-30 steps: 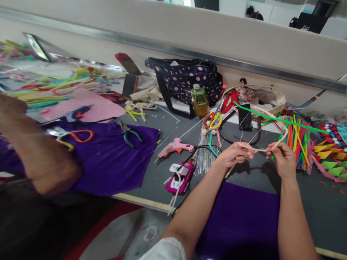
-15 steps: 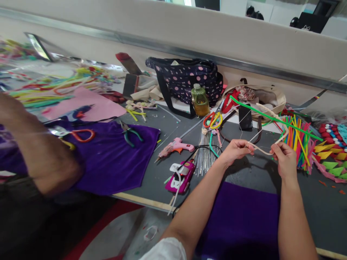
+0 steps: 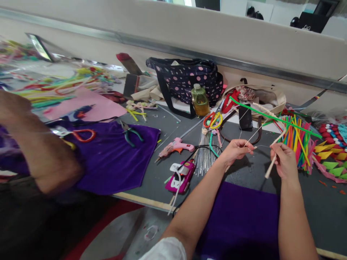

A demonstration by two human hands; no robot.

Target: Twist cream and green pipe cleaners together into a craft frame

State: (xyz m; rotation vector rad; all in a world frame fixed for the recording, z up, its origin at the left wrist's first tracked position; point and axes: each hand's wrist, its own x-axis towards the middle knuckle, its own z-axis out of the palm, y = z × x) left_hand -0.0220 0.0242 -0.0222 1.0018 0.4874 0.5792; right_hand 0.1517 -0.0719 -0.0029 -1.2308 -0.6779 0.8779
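Observation:
My right hand (image 3: 284, 157) pinches a cream pipe cleaner (image 3: 279, 137), which bends back above the hand; a short tail of it points down below the fingers. My left hand (image 3: 240, 148) is closed on a thin wire (image 3: 261, 146) at a small cream tip. That wire runs across the gap to the right fingertips. Another pale thin strand slants up from the left fingers. Behind both hands a long green pipe cleaner (image 3: 273, 116) crosses at a slant; what holds it up I cannot tell. Purple cloth (image 3: 244, 220) lies below my forearms.
Scissors (image 3: 216, 121), a bundle of wires (image 3: 204, 159), a pink glue gun (image 3: 176, 146) and a magenta case (image 3: 181, 177) lie left of my hands. Colourful pipe cleaners (image 3: 296, 144) stand right. Farther back are a bottle (image 3: 200, 100) and a dotted bag (image 3: 181, 81). A co-worker's arm (image 3: 46, 144) reaches in left.
The cream pipe cleaner spanned both hands in a curve; now its end has left my left hand and points down under my right hand. Bare wire shows between the hands.

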